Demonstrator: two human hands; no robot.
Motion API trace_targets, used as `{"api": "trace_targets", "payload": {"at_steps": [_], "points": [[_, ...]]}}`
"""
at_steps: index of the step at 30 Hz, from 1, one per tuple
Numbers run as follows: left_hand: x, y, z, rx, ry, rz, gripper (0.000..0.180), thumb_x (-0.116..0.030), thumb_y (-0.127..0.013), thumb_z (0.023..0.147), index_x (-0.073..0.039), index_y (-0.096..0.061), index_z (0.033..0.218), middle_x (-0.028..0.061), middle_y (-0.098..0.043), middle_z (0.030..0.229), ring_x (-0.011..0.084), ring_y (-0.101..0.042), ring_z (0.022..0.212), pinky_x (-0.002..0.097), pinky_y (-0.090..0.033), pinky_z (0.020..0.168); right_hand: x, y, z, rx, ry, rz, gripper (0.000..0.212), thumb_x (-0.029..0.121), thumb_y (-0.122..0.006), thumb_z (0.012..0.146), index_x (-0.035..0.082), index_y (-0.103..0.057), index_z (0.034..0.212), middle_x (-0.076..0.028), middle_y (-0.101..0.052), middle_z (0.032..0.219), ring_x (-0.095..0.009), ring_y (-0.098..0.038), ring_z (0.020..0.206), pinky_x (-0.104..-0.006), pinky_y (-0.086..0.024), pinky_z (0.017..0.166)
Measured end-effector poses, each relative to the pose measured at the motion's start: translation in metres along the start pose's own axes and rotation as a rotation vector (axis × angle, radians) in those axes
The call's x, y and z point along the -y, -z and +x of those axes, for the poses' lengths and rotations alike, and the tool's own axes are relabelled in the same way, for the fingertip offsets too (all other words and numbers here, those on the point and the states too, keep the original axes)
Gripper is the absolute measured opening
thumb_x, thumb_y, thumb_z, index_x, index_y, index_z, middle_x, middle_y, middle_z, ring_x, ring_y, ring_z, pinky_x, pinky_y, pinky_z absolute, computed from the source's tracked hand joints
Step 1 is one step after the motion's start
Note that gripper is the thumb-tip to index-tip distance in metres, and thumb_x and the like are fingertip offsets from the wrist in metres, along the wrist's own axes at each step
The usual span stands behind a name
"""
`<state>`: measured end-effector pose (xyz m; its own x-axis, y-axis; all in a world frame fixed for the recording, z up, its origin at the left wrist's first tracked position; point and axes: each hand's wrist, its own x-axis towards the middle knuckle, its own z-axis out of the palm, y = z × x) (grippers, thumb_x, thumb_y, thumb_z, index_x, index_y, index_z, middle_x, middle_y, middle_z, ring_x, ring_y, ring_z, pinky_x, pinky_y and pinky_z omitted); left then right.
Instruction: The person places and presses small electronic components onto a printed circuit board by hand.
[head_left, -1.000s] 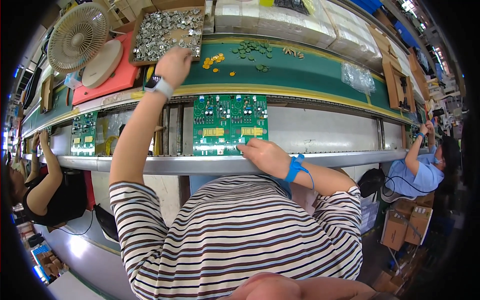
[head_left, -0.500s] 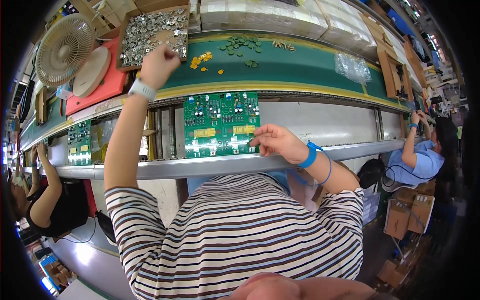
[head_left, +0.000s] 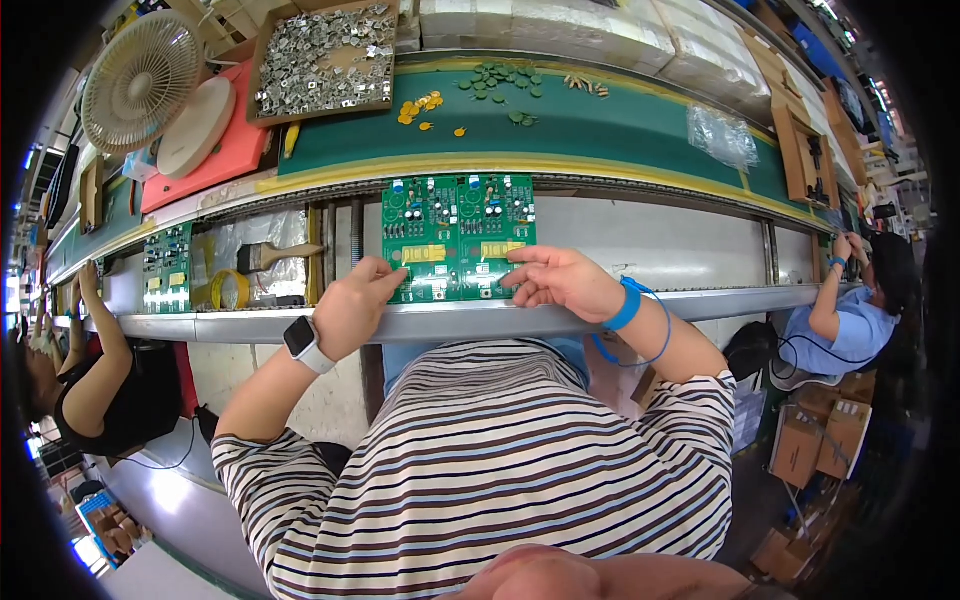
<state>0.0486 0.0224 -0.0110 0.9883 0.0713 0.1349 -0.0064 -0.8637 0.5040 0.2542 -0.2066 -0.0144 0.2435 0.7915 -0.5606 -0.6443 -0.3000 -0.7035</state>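
Note:
A green circuit board (head_left: 470, 270) with two matching halves lies across the rails in front of me. Small capacitors and other components cover its far part, and a yellow block sits on each half. My left hand (head_left: 355, 300), with a watch on the wrist, is pinched at the board's lower left corner; whatever is between its fingertips is too small to make out. At the right edge, my right hand (head_left: 570, 285) rests with fingers loosely apart, fingertips over the board's border. A blue wrist strap (head_left: 626, 305) with a cord circles that wrist.
Beyond the rail, a cardboard box (head_left: 262, 118) holds many small metal clips. Yellow disc parts (head_left: 420, 106) and green disc parts (head_left: 500, 80) lie on the green belt (head_left: 600, 140). A brush (head_left: 275, 255) and tape roll (head_left: 230, 290) are left. Co-workers sit on both sides.
My left hand has come back from beside the box of metal clips, down to the board's lower left corner. My right hand stays at the board's right edge.

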Motion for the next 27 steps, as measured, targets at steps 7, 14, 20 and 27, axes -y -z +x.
{"api": "trace_targets", "payload": {"at_steps": [7,14,20,27], "points": [[-0.003,-0.003,0.004,0.069,0.024,-0.104,0.019,-0.003,-0.066,0.073,-0.004,-0.061,0.092,0.0121,-0.056,0.086,0.0288,-0.059,0.075,0.0348,-0.05,0.065,-0.007,0.02,0.009,0.154,-0.036,-0.235,0.022,0.017,-0.054,0.091,0.001,-0.056,0.107,-0.004,-0.059,0.084,-0.008,-0.049,0.057,-0.0206,-0.042,0.054],[0.0,-0.009,0.006,0.017,-0.004,-0.179,0.015,-0.002,-0.065,0.073,-0.003,-0.06,0.087,0.0117,-0.059,0.088,0.0291,-0.06,0.08,0.0356,-0.05,0.069,-0.004,0.009,0.002,0.056,0.011,-0.186,0.017,0.016,-0.054,0.091,0.003,-0.058,0.102,-0.001,-0.059,0.081,-0.007,-0.054,0.065,-0.0209,-0.045,0.06],[-0.003,-0.007,0.007,0.085,-0.059,-0.049,0.014,-0.001,-0.063,0.072,-0.004,-0.061,0.086,0.0116,-0.06,0.089,0.0297,-0.061,0.08,0.0359,-0.05,0.069,-0.006,0.019,0.005,0.153,-0.051,-0.047,0.014,0.016,-0.056,0.09,0.005,-0.058,0.098,-0.003,-0.06,0.083,-0.009,-0.057,0.067,-0.0218,-0.047,0.061],[0.001,-0.009,0.01,0.081,-0.022,-0.083,0.009,-0.001,-0.062,0.073,-0.003,-0.06,0.081,0.0108,-0.06,0.083,0.0297,-0.06,0.076,0.0357,-0.05,0.066,-0.001,0.015,0.007,0.184,-0.053,0.03,0.012,0.017,-0.057,0.09,0.005,-0.057,0.092,-0.004,-0.06,0.085,-0.009,-0.057,0.068,-0.0225,-0.048,0.06]]}}
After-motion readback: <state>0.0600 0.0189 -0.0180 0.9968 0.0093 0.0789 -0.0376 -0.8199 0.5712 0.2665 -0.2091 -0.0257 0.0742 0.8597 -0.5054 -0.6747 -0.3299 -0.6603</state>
